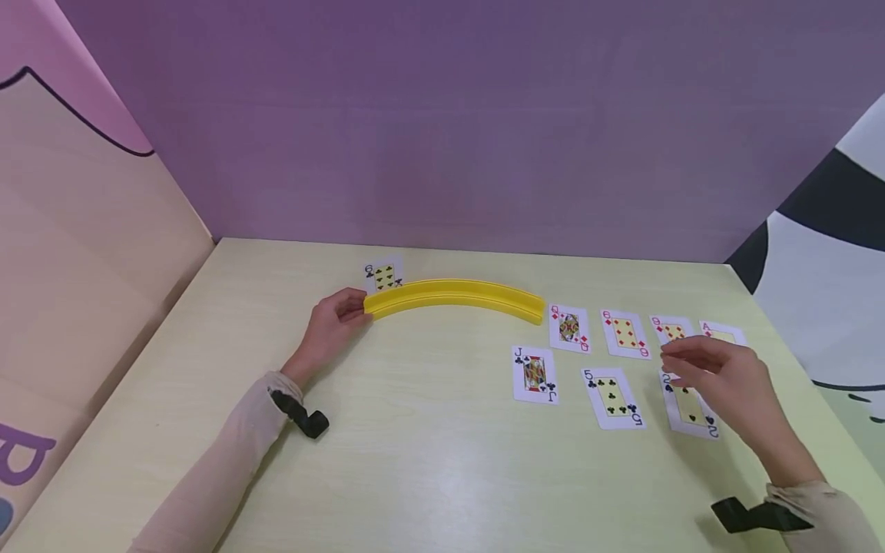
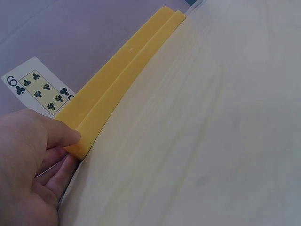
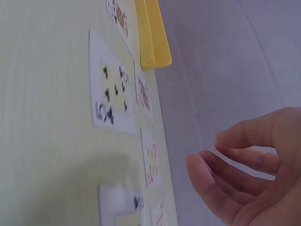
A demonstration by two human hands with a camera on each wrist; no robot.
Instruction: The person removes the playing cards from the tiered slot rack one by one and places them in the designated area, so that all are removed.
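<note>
- Gripping the near end of the yellow curved card rack (image 1: pixel 452 298), the left hand (image 1: pixel 332 326) has thumb on top and fingers (image 2: pixel 56 176) curled beneath, as the left wrist view shows; the rack lies in an arc across the far middle of the tabletop (image 1: pixel 415 461).
- Hovering over the cards at the right, the right hand (image 1: pixel 722 380) holds nothing; its fingers (image 3: pixel 221 188) are loosely curved and parted, above the two of spades (image 1: pixel 691 407) and in front of a red nine (image 1: pixel 669 330).
- Risks, as I judge them: the rack is held by one end only, so a pull or twist there could swing its free end into the queen of diamonds (image 1: pixel 569 328) just beside it and push the row askew; the six of clubs (image 1: pixel 383 275) stands in the rack near the held end, and a jolt could tip it out; flat cards are hard to pinch off a smooth tabletop, so a careless grab may slide the two of spades into the five of clubs (image 1: pixel 612 398).
- Count: one rack; one card in it; seven cards face up on the tabletop, namely the queen, a six of diamonds (image 1: pixel 625 334), the nine and a red ace (image 1: pixel 722 332) in the far row, and the jack of clubs (image 1: pixel 535 374), five and two in the near row.
</note>
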